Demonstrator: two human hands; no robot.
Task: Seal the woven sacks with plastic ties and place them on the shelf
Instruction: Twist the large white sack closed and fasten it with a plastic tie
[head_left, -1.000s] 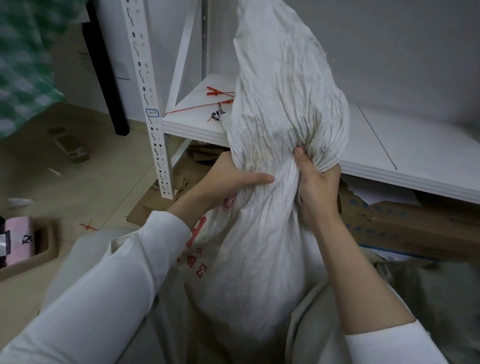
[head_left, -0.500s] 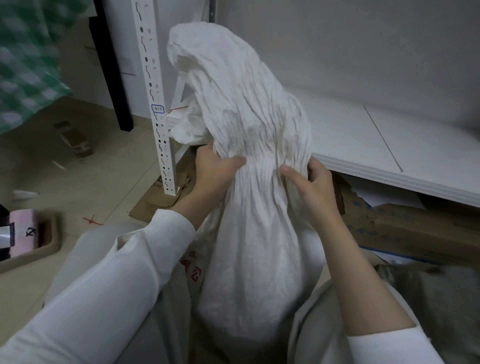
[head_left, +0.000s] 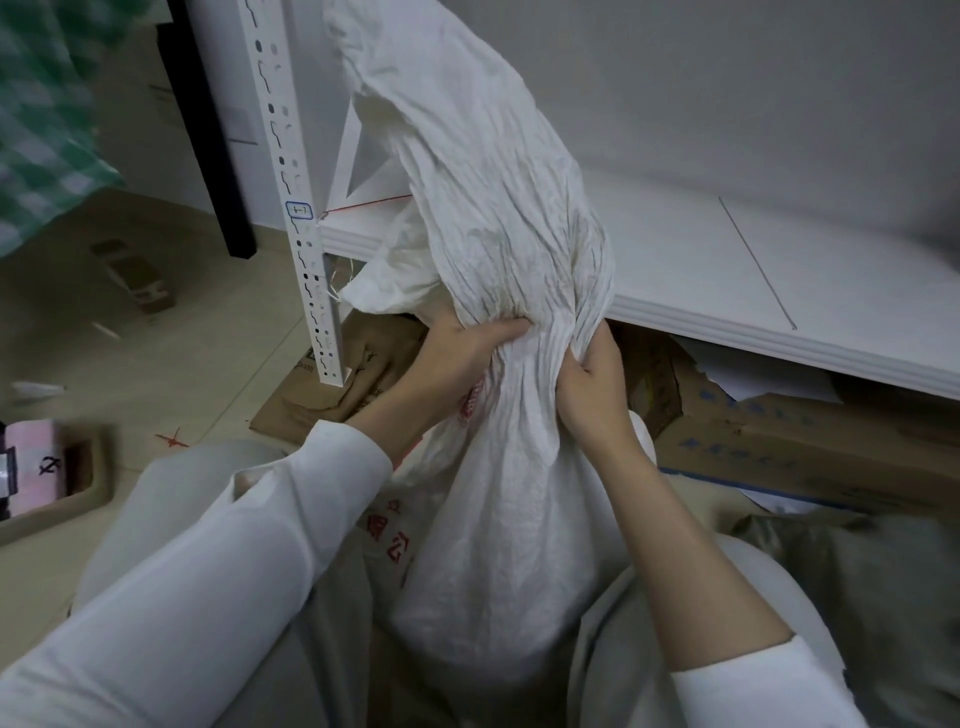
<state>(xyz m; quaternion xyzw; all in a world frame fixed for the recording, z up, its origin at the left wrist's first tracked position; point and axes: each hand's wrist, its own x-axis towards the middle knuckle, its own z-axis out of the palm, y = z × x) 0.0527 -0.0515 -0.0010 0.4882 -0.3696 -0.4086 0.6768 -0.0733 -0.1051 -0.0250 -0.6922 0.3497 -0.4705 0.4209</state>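
Note:
A white woven sack (head_left: 498, 519) with red print stands between my knees, its loose top bunched and rising in front of the shelf. My left hand (head_left: 457, 348) grips the gathered neck from the left. My right hand (head_left: 589, 379) grips the same neck from the right, fingers curled into the folds. A red plastic tie (head_left: 363, 205) lies on the white shelf board (head_left: 701, 270), mostly hidden behind the sack's top.
A white perforated shelf post (head_left: 306, 218) stands left of the sack. Flattened cardboard boxes (head_left: 753, 436) lie under the shelf. A tray with a pink item (head_left: 36, 467) sits on the floor at left. A grey-green sack (head_left: 857, 571) lies at right.
Both hands have closed tighter around the sack's neck, gathering it narrower. The loose top has swung up and to the right again, and the view has shifted a little.

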